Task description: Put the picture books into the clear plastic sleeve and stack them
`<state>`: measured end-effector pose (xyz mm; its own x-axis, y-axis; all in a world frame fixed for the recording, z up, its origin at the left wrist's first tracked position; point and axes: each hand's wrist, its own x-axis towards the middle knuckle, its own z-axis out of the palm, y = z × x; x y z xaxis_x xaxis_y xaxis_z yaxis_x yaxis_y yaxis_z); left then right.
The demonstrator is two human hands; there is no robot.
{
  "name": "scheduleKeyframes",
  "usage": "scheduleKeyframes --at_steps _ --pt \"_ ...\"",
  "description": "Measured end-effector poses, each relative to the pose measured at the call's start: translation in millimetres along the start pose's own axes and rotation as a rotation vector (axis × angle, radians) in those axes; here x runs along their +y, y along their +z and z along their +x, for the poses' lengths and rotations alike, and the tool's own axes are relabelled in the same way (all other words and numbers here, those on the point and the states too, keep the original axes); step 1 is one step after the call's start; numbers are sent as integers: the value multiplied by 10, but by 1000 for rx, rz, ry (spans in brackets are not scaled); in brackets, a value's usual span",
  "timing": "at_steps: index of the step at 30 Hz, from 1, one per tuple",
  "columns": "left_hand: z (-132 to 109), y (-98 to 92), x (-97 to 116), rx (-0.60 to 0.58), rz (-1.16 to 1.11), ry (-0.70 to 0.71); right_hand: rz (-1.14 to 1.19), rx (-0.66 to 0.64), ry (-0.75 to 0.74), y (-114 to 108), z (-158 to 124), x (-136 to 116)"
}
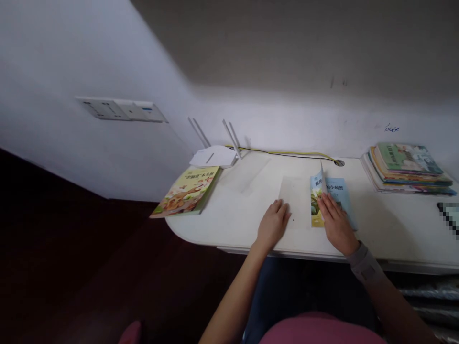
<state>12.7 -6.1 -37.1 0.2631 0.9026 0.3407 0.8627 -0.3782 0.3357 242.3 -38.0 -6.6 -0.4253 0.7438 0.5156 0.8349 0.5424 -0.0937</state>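
Note:
A thin book with a blue and yellow illustrated cover (343,191) lies on the white desk (247,210). A pale, see-through sheet (299,205) extends from its left side. A narrow flap stands up over the cover, near its middle. My right hand (336,223) rests on the book with its fingers stretched out against that flap's lower part. Over the left edge of the sheet lies my left hand (274,222), palm down, fingers slightly bent and touching the surface. I see nothing gripped in either hand.
A yellow picture book (190,191) overhangs the desk's left end, beside a white router (213,156) with raised antennas. Cables (287,153) run along the wall to a hole. A stack of books (409,167) stands at right, near a pixelated dark-edged object (451,216).

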Motion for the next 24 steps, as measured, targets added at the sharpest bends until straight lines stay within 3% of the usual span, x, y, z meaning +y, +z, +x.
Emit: scheduleKeyframes --at_steps 17,24 --pt "-15 6 22 3 125 45 -113 -146 -57 -27 72 -104" --pt "-14 -6 31 -17 121 36 -71 -201 -106 -142 266 -107"
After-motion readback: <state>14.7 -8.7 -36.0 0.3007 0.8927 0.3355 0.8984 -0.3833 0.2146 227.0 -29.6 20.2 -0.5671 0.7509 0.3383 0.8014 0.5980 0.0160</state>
